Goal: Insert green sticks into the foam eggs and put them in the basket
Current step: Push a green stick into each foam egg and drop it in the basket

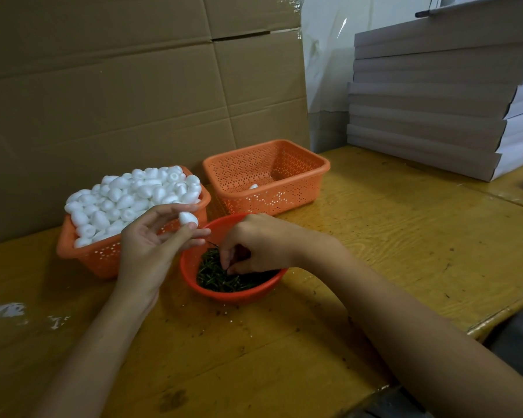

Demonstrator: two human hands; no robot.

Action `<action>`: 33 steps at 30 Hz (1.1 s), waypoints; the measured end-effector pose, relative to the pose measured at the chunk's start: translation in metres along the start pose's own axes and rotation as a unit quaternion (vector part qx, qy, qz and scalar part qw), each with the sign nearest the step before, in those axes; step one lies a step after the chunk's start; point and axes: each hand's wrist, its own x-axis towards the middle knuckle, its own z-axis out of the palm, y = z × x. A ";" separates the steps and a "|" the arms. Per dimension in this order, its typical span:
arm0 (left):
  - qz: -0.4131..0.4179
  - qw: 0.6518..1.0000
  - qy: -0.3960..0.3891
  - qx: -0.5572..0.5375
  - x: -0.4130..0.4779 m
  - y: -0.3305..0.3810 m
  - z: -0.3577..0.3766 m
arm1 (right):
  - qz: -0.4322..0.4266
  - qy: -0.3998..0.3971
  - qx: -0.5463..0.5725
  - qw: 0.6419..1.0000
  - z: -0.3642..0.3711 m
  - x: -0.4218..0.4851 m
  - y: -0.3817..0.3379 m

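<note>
One egg [188, 219] is pinched by the left hand [147, 247], beside the full basket [103, 260]. The right hand [258, 242], curled, pinches sticks [215, 277] inside the bowl [236, 295], near the second basket [269, 197].

Perforated plastic basket [284, 176], glossy wooden table [405, 236], matt foam eggs [133, 194].

Wooden table [375, 236]: egg basket [103, 257], near-empty basket [272, 197], red bowl [239, 294], box stack [429, 116].
</note>
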 end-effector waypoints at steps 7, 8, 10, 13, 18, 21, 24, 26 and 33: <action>-0.010 1.000 0.012 -0.018 0.001 -0.001 0.001 | 0.002 0.004 -0.003 1.000 0.001 0.000 0.001; -0.011 1.000 0.012 -0.019 0.001 -0.001 0.001 | 0.001 0.004 -0.004 1.000 0.001 0.000 0.001; -0.012 1.000 0.013 -0.019 0.001 -0.001 0.000 | 0.001 0.003 -0.004 1.000 0.001 0.000 0.000; -0.009 1.000 0.014 -0.014 0.001 -0.001 0.000 | 0.002 -0.001 -0.001 1.000 0.000 0.000 0.000; 0.001 1.000 0.017 -0.004 -0.001 -0.001 0.001 | 0.003 -0.001 0.002 1.000 0.000 0.000 0.000; 0.002 1.000 0.022 -0.004 -0.001 -0.002 0.001 | 0.005 -0.001 0.002 1.000 0.000 0.000 0.000; -0.004 1.000 0.022 -0.006 0.001 -0.004 0.000 | 0.004 -0.004 0.000 1.000 0.000 0.000 -0.001; -0.009 1.000 0.023 -0.009 0.002 -0.005 -0.001 | 0.003 -0.007 -0.001 1.000 -0.001 -0.001 -0.001; -0.013 1.000 0.007 -0.019 0.003 -0.005 -0.001 | 0.003 -0.004 0.000 1.000 -0.001 -0.001 -0.001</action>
